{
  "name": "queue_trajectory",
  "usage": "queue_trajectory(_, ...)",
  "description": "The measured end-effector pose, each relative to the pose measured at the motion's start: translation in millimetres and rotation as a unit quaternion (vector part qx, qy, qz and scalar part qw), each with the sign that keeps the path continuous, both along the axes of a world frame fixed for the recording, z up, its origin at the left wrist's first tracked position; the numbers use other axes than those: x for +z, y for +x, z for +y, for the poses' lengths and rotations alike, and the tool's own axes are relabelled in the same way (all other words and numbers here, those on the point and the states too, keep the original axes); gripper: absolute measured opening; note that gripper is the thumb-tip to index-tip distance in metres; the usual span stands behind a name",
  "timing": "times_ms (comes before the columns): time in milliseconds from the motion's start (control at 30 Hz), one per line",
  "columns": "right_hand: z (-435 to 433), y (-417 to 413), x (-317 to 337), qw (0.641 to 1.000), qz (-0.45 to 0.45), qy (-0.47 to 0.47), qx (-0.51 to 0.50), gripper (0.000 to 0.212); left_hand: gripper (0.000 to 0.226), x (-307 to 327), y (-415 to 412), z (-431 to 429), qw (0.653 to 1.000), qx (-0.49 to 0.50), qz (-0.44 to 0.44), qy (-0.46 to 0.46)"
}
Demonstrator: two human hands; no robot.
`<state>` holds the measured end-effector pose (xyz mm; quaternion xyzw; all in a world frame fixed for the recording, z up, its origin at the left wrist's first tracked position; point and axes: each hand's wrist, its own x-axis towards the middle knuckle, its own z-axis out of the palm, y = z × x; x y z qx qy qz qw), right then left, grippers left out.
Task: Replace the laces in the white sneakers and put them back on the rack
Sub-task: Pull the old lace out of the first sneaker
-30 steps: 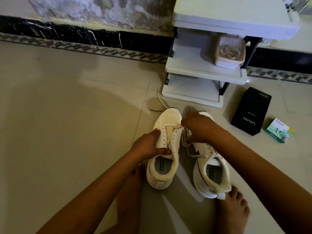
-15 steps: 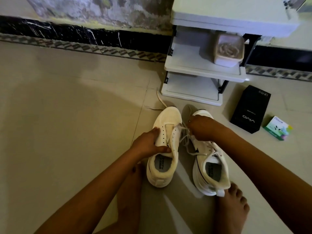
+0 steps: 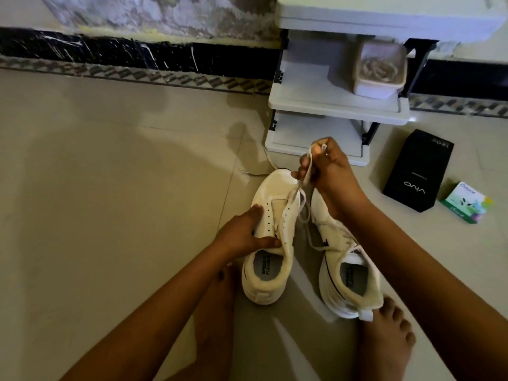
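Observation:
Two white sneakers stand side by side on the floor, toes toward the wall. My left hand grips the left sneaker at its eyelet flap, thumb across the tongue. My right hand is raised above the toes and pinches a white lace that runs taut down into the left sneaker's upper eyelets. The right sneaker has a loose lace across its front and is partly hidden by my right forearm. The white shoe rack stands just beyond the sneakers.
A pale lidded box sits on the rack's middle shelf. A black phone box and a small green carton lie on the floor at right. A lace end trails past the left toe. My bare foot touches the right heel.
My right hand rose from the shoe's eyelets toward the rack, drawing the lace out taut. My left hand kept its hold on the left sneaker.

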<state>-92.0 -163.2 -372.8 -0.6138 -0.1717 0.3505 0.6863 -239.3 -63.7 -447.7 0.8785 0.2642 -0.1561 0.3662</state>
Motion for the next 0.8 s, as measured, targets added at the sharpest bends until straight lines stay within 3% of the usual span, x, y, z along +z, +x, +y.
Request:
queue_trajectory(67,5,8,11,0.999,-0.011,-0.032,-0.003,0.019,0.092,1,1,-1,1.000,-0.003,0.002,0.003)
queue_trajectory(133,3,18,11,0.981,-0.148,-0.124,0.029,0.014,0.093,1,0,-1,1.000,-0.001,0.002,0.002)
queue_trajectory(200,-4,27,2,0.897,-0.370,-0.225,0.085,0.011,0.095,0,-1,-1,1.000,-0.003,0.006,0.002)
queue_trajectory(267,-12,34,-11,0.809,-0.483,-0.292,0.164,0.019,0.096,-1,-1,-1,1.000,-0.002,0.010,0.004)
queue_trajectory(400,-22,38,-42,0.676,-0.523,-0.418,0.308,0.041,0.097,0,0,-1,1.000,-0.003,0.011,0.005)
queue_trajectory(467,-26,38,-58,0.634,-0.536,-0.448,0.332,0.041,0.097,0,0,-1,1.000,0.000,0.010,0.000)
queue_trajectory(567,-30,39,-69,0.623,-0.566,-0.440,0.312,0.031,0.097,0,0,-1,1.000,0.000,0.011,0.002)
queue_trajectory(667,-32,40,-65,0.693,-0.559,-0.379,0.253,0.025,0.097,-1,-1,-1,1.000,0.003,0.009,0.000)
queue_trajectory(800,-27,30,-55,0.712,-0.588,-0.321,0.211,0.027,0.098,-1,-1,-1,1.000,0.007,0.006,-0.004)
